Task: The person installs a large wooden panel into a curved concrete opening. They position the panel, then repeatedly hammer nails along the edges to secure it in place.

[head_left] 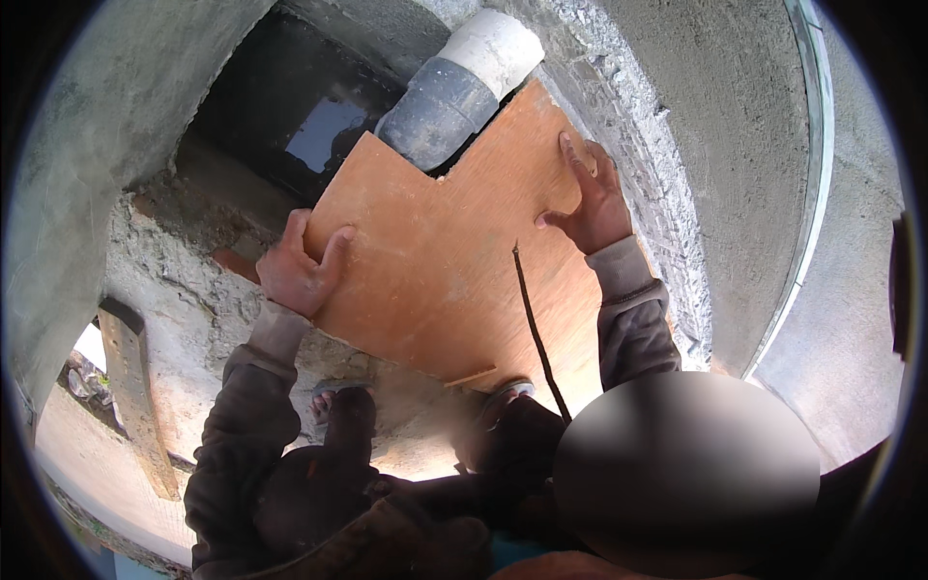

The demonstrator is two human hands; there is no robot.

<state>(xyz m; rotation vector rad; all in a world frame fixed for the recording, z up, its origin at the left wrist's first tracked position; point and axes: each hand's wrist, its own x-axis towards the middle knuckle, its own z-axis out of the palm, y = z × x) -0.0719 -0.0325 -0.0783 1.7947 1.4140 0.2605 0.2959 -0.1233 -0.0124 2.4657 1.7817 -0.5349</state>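
Observation:
A reddish-brown plywood board (435, 280) with a notch cut in its far edge lies across an opening between rough concrete walls. My left hand (298, 269) is closed on its left edge, thumb on top and the other fingers over the side. At the right edge, my right hand (597, 201) rests on the board with thumb and fingers spread. The notch sits round a grey and white pipe (440, 111). A thin dark stick (536, 333) crosses the board's near right part. Near the front edge lies a small wood sliver (471, 376).
Dark water (261, 106) with a bright reflection fills the pit at the far left. Rough broken concrete (169, 261) borders the board on the left. A wooden plank (135, 387) leans at the lower left. A smooth grey wall (744, 174) curves along the right. My feet are below the board.

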